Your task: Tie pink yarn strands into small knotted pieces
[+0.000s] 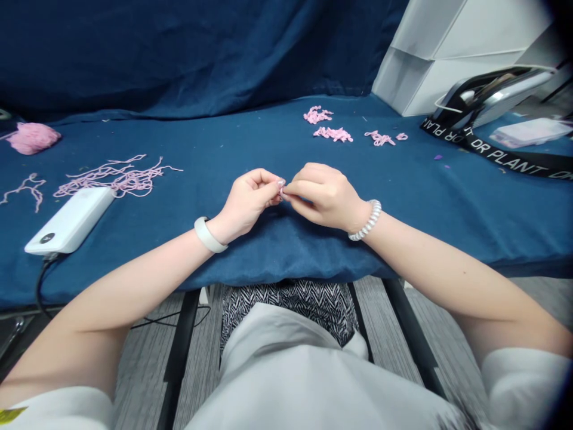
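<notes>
My left hand (248,200) and my right hand (323,196) meet above the blue cloth (286,245), their fingertips pinching a small piece of pink yarn (282,190). The fingers hide most of that piece. Tangled lengths of pink yarn (117,181) lie to the left of my hands, and a pink yarn ball (33,138) sits at the far left. Several small knotted pink yarn clusters (332,134) lie ahead of my hands.
A white power bank (69,221) with a black cable lies at the left. At the back right are white shelving (430,65), a black printed strap (496,152), a metallic bag (492,98) and a clear plastic box (530,132). Blue cloth hangs behind the table.
</notes>
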`<action>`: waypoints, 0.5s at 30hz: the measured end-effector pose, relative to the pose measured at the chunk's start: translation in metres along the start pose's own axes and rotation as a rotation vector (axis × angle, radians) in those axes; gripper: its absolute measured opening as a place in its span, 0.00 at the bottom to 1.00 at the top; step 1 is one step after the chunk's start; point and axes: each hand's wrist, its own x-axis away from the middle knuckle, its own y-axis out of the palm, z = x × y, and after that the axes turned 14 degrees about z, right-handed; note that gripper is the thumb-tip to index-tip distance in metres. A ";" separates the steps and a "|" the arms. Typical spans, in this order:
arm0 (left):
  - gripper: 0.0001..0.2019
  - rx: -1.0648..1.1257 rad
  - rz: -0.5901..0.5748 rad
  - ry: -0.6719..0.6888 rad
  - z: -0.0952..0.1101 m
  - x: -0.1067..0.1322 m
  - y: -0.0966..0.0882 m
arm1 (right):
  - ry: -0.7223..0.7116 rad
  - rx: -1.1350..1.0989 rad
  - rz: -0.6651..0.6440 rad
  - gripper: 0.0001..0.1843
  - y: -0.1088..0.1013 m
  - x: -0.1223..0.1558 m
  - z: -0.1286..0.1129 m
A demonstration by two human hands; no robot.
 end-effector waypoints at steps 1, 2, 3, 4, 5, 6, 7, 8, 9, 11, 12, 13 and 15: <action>0.14 -0.002 0.000 0.008 0.001 0.000 0.000 | 0.019 -0.031 0.004 0.11 -0.002 -0.001 -0.001; 0.14 -0.006 -0.002 0.021 0.001 0.001 -0.001 | 0.052 -0.070 0.015 0.11 -0.004 -0.002 -0.001; 0.14 -0.012 -0.008 0.038 0.002 0.001 -0.001 | 0.100 -0.116 0.026 0.10 -0.007 -0.004 -0.002; 0.14 -0.023 -0.017 0.056 0.003 0.001 -0.002 | 0.162 -0.164 0.035 0.10 -0.009 -0.005 -0.002; 0.14 -0.039 -0.026 0.075 0.003 0.002 -0.002 | 0.228 -0.214 0.036 0.10 -0.012 -0.007 -0.002; 0.14 -0.058 -0.034 0.089 0.004 0.002 -0.002 | 0.295 -0.265 0.027 0.09 -0.014 -0.008 -0.001; 0.13 -0.079 -0.043 0.098 0.005 0.003 -0.002 | 0.359 -0.317 0.008 0.09 -0.016 -0.009 0.000; 0.13 -0.101 -0.049 0.104 0.005 0.003 -0.003 | 0.416 -0.366 -0.016 0.09 -0.017 -0.009 0.001; 0.13 -0.123 -0.054 0.109 0.005 0.003 -0.003 | 0.466 -0.411 -0.042 0.09 -0.017 -0.009 0.003; 0.14 -0.159 -0.062 0.118 0.005 0.003 -0.004 | 0.538 -0.471 -0.098 0.11 -0.017 -0.009 0.005; 0.14 -0.178 -0.067 0.123 0.005 0.002 -0.004 | 0.560 -0.483 -0.122 0.11 -0.017 -0.008 0.006; 0.14 -0.198 -0.072 0.131 0.005 0.002 -0.005 | 0.575 -0.487 -0.142 0.12 -0.016 -0.008 0.007; 0.13 -0.238 -0.083 0.147 0.006 0.002 -0.006 | 0.594 -0.479 -0.172 0.12 -0.014 -0.008 0.007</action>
